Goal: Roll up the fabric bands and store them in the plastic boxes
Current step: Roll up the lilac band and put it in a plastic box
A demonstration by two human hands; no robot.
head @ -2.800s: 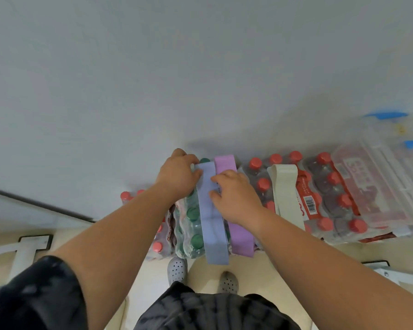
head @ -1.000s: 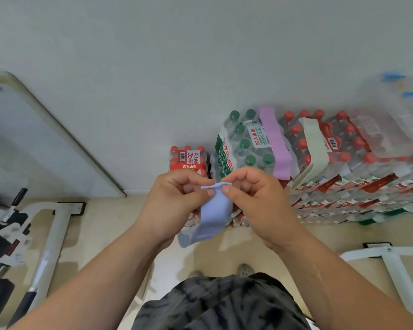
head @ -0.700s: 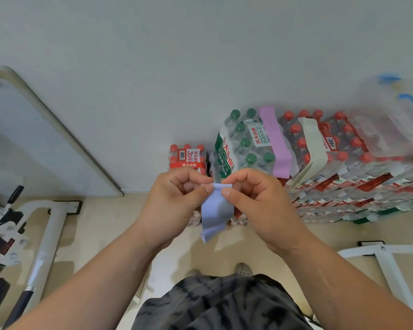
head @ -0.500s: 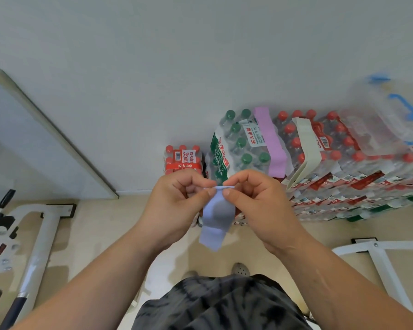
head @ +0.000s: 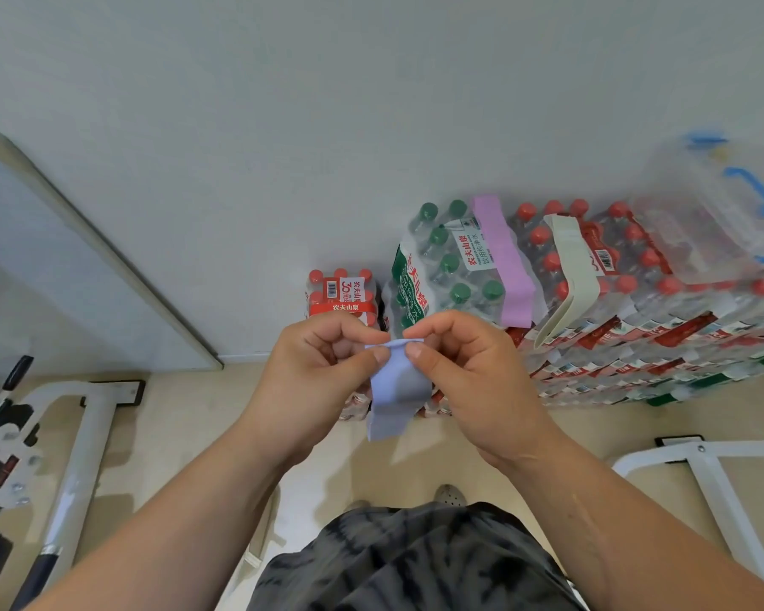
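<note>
head view: our left hand (head: 314, 372) and right hand (head: 473, 372) pinch the blue band (head: 395, 390) top edge. fingers are clamped on it.

Bright, even light; soft shadows on the floor (head: 186, 412); fisheye bending; plastic box (head: 720, 222) at right blurred

place: storage corner | stacked shrink-wrapped water-bottle packs (head: 636, 346) against wall (head: 371, 103) | white metal frames (head: 89, 434) on floor (head: 186, 412)
</note>
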